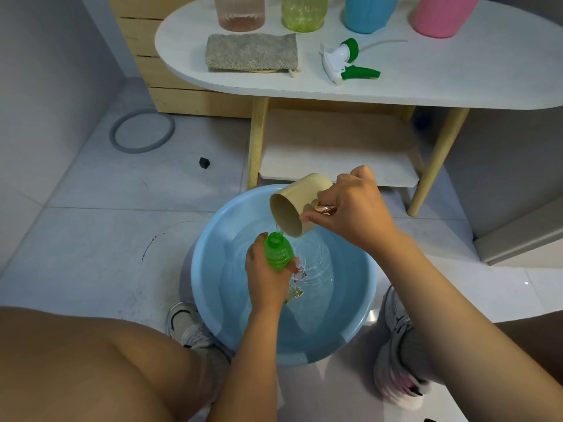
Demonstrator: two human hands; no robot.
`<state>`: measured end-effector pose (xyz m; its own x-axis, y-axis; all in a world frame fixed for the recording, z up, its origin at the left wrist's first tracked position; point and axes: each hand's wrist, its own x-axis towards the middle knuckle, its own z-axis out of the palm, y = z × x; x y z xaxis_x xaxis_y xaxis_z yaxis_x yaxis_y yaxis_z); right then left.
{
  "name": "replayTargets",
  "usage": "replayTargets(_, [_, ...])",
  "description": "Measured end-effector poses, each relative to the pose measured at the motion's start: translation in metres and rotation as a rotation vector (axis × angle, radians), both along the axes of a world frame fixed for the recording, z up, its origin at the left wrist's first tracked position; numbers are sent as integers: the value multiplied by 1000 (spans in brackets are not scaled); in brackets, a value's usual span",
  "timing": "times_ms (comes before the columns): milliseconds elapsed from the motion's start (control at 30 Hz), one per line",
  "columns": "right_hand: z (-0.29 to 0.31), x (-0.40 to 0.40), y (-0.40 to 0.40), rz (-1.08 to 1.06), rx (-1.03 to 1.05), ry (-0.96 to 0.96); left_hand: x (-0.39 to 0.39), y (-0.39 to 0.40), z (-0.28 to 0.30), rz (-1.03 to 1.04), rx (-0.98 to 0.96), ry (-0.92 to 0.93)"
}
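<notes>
- A white oval counter [426,71] on pale wooden legs stands over a tiled floor, with a low shelf beneath it.
- A light-blue basin [362,300] holding clear water sits on the floor just in front of the counter, between the crouching person's two pale shoes.
- Four vessels line the counter's far edge: a ribbed pink glass [239,12], a yellow-green bottle [303,13], a blue bottle [370,12] and a pink bottle [441,15].
- A grey cloth [251,51] lies flat on the counter in front of the glass.
- A grey ring [113,136] lies on the floor well to the left.
- The right hand [356,208] grips a beige cup [300,196] by its handle, tipping it mouth-down to the left above the basin; a thin stream of water falls from its lip.
- The left hand [265,275] is wrapped around a green bottle [278,251], held nearly upright over the water with its open mouth just under the cup's lip.
- A white-and-green spray head [344,60] lies on its side on the counter, right of the cloth, its tube trailing off to the right.
</notes>
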<state>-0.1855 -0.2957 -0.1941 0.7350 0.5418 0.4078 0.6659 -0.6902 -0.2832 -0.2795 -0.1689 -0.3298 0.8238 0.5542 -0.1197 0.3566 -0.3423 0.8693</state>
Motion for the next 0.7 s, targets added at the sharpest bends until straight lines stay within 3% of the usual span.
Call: replayTargets(700, [-6,-3,8,70,-17,-172,-2,-1,1,-14,-1,-5])
